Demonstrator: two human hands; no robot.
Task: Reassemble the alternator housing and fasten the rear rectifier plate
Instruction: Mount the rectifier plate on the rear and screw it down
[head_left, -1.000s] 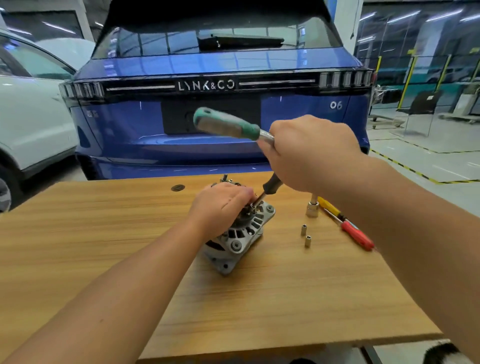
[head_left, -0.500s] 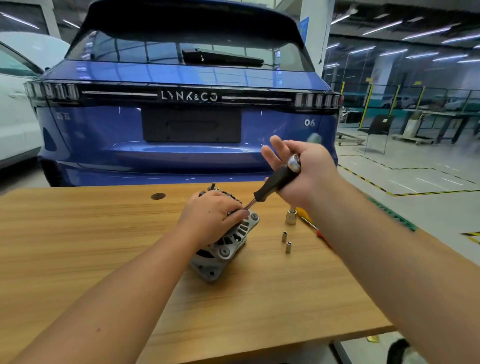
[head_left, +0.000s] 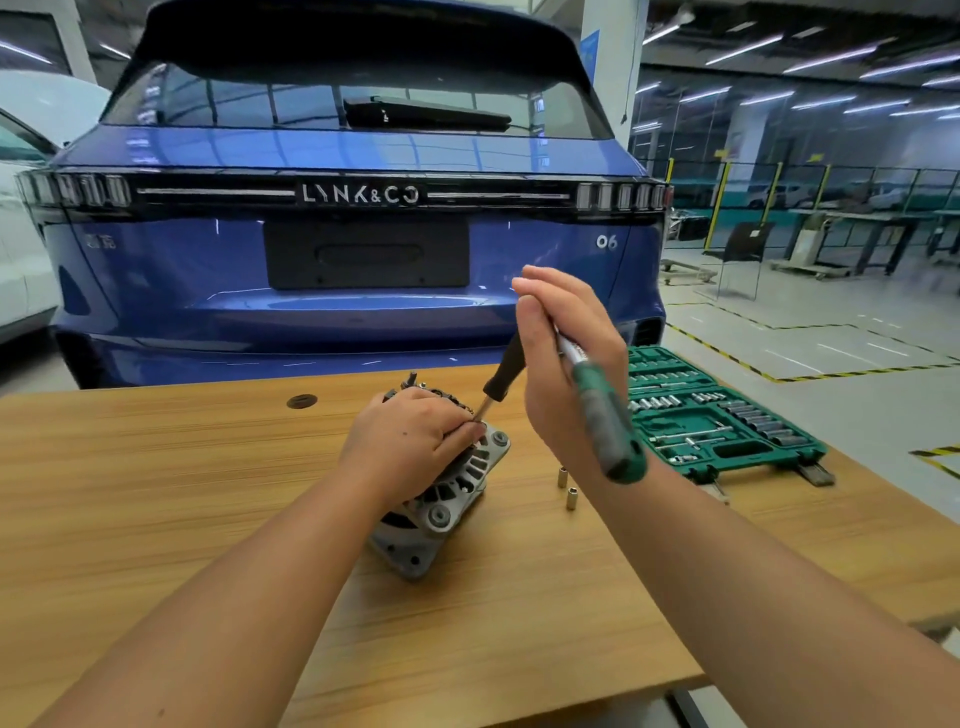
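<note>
The alternator (head_left: 447, 483) lies tilted on the wooden counter (head_left: 156, 493), near its middle. The left hand (head_left: 410, 447) is pressed over the alternator's upper rear, its grip closed around the housing. The right hand (head_left: 566, 364) is clamped on a ratchet (head_left: 597, 410) with a green handle; from the same fist a black extension bar (head_left: 501, 376) slants down, its tip meeting the alternator just beside the left fingertips (head_left: 475, 428). Two small sockets (head_left: 566, 488) stand on the counter right of the alternator, apart from it. An open green socket case (head_left: 727, 421) rests at the counter's right edge. Bare counter extends left and toward the person. A blue car (head_left: 337, 234) stands just beyond the far edge.
</note>
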